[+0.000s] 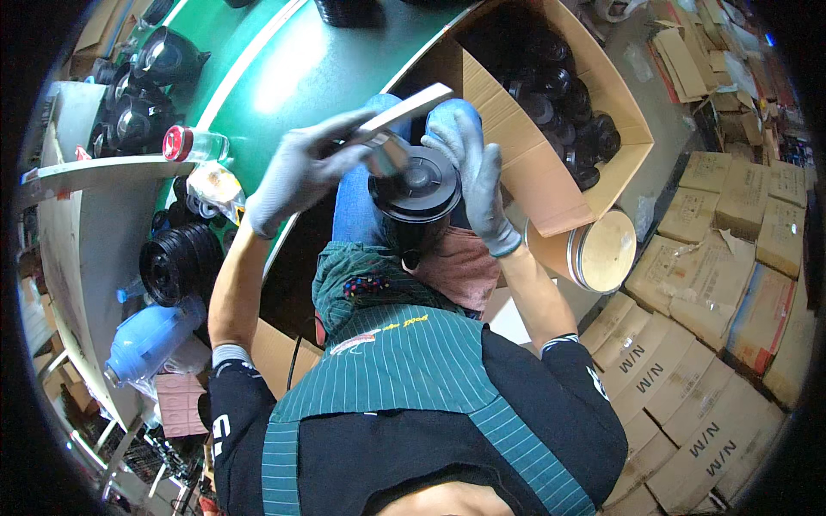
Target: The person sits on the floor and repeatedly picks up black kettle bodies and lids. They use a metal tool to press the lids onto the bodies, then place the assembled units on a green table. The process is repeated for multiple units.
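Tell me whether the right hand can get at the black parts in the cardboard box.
Probably yes: the cardboard box is open, near the right hand, though its flap lies between hand and black parts.

Left: red-lidded clear jar (196, 144) and, nearer, blue vessel (155, 342). Far: green desk (344, 64). Right: round drum (606, 251), stacked cartons (680, 365).

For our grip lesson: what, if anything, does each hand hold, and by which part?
The left hand holds a pale flat tool by its left end; the right hand is at the black disc's right rim, grip unclear.
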The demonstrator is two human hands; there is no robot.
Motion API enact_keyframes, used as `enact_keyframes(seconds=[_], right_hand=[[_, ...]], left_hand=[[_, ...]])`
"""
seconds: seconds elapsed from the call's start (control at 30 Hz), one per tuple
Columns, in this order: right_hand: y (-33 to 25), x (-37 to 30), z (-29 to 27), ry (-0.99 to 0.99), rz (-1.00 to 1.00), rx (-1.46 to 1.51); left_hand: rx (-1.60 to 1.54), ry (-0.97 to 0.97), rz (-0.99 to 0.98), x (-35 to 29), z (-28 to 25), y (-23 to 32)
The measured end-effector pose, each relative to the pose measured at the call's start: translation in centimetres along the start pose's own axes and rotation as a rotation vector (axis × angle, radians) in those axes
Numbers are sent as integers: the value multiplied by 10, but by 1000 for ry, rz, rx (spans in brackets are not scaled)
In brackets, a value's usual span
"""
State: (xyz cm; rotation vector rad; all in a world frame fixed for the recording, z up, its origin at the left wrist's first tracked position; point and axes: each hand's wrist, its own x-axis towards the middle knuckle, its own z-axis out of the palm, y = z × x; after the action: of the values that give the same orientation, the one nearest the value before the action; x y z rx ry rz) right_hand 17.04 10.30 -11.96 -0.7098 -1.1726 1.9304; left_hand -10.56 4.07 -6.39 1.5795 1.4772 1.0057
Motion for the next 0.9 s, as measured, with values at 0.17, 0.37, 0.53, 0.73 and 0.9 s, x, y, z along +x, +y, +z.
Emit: enact_keyframes(seconds=[0.17, 0.37, 0.53, 0.73, 0.9], right_hand=[[-14, 22, -8, 200, 141, 311], [-2, 87, -18, -70, 184, 192], [11, 111, 8, -631, 221, 144], [16, 91, -9, -517, 421, 250], [-2, -8, -31, -123, 142, 309]], left_hand=[[367, -296, -35, 28, 21, 82], [805, -136, -35, 6, 71, 121], [752, -139, 147, -9, 127, 146], [635, 3, 115, -23, 120, 123], [479, 153, 85, -19, 52, 52]])
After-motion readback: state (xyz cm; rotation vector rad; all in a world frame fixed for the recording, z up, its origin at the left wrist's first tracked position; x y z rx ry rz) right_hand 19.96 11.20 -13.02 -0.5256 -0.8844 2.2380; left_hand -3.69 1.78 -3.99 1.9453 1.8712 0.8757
